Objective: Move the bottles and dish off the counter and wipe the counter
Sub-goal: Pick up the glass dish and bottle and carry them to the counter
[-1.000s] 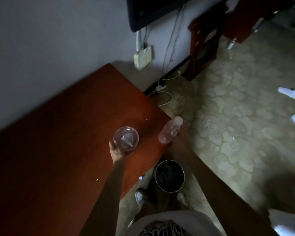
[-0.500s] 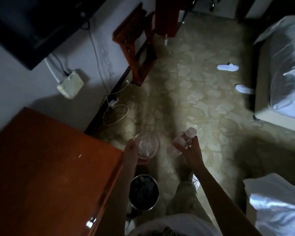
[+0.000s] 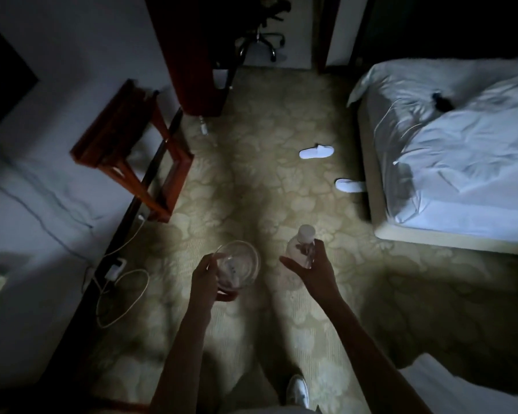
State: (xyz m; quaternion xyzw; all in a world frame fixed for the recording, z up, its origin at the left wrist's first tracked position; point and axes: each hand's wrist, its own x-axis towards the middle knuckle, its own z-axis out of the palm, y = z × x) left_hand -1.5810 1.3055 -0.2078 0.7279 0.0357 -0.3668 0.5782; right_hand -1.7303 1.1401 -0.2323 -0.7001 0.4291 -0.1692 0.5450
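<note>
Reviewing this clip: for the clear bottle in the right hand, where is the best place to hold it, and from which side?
Around the body, below the white cap. The clear bottle tilts, cap pointing away from the person, and the right hand already wraps its lower body from underneath and the right. That round, narrow body suits a wraparound grip. The left hand is busy holding the glass dish.

A white-sheeted bed (image 3: pixel 461 162) stands right; two white slippers (image 3: pixel 317 151) lie beside it; a wooden rack (image 3: pixel 126 144) stands left.

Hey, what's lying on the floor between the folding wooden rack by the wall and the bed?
In the head view, patterned carpet runs between the wooden rack and the bed. On it lie two white slippers, both toward the bed's side.
</note>
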